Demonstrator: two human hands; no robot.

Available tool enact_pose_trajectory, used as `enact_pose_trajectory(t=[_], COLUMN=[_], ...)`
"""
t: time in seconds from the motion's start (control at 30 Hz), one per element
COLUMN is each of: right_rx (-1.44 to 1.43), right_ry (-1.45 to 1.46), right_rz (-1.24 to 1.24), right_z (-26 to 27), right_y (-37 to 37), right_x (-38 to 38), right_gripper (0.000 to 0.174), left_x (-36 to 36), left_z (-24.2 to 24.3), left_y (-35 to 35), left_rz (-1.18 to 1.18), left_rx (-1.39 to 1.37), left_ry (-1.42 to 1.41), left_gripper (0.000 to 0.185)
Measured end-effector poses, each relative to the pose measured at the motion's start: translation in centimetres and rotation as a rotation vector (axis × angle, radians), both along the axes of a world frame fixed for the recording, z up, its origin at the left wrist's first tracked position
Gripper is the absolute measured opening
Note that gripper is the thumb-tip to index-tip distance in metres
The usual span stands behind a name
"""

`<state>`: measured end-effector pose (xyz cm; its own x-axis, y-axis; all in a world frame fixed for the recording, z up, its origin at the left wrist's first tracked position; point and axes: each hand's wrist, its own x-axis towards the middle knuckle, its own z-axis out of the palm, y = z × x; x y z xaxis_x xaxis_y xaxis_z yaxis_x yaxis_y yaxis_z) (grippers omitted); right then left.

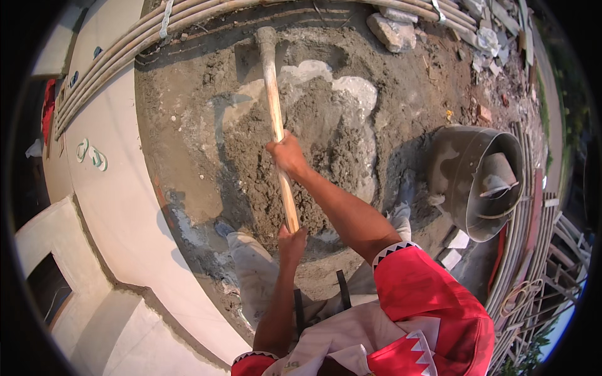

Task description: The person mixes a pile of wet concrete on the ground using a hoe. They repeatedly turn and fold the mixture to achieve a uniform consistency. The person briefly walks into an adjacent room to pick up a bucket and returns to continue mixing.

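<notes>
Both my hands grip the pale wooden handle (273, 101) of a long tool, which points away from me over the ground. My right hand (288, 152) is closed around the handle's middle, and my left hand (291, 242) around its near end. The tool's head (266, 36) is caked in grey mortar and lies at the far edge of the mix; its blade shape cannot be made out. Wet, lumpy mortar (310, 188) is heaped between my feet and the tool's head, with a pale watery patch (355, 91) at its far right side.
A large mud-stained drum (451, 174) lies tipped at the right, with a small bucket (497, 174) inside. Stone blocks (392, 32) and bundled poles (207, 15) border the far side. White blocks (457, 238) lie below the drum. Sandals (98, 158) rest on the pale ledge (117, 188) at left.
</notes>
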<state>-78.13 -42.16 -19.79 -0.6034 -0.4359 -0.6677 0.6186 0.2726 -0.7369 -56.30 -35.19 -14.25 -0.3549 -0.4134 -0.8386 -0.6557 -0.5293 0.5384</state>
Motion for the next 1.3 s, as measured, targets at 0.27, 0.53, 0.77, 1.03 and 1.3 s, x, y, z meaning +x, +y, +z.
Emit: enact_pose_trajectory(t=[0.27, 0.53, 0.77, 1.03, 1.3], right_rx=[0.552, 0.224, 0.074, 0.380, 0.265], right_ry=[-0.323, -0.655, -0.207, -0.078, -0.596], right_rz=[0.317, -0.397, -0.309, 0.047, -0.185], right_z=[-7.4, 8.4, 3.0, -8.1, 5.8], right_y=[8.1, 17.2, 12.8, 8.7, 15.2], right_x=[11.4, 16.8, -0.3, -1.8, 20.5], right_gripper=[0.043, 0.018, 0.022, 0.026, 0.018], left_x=[7.1, 14.6, -0.3, -3.1, 14.0], left_z=[2.1, 16.6, 5.6, -3.5, 17.5], left_y=[5.6, 6.5, 3.9, 3.7, 5.1], left_rz=[0.128, -0.681, -0.690, -0.020, -0.615], left_rx=[0.322, 0.186, -0.168, 0.309, 0.114], left_ry=[-0.232, -0.351, -0.021, -0.003, -0.398], left_gripper=[0.015, 0.042, 0.044, 0.021, 0.043])
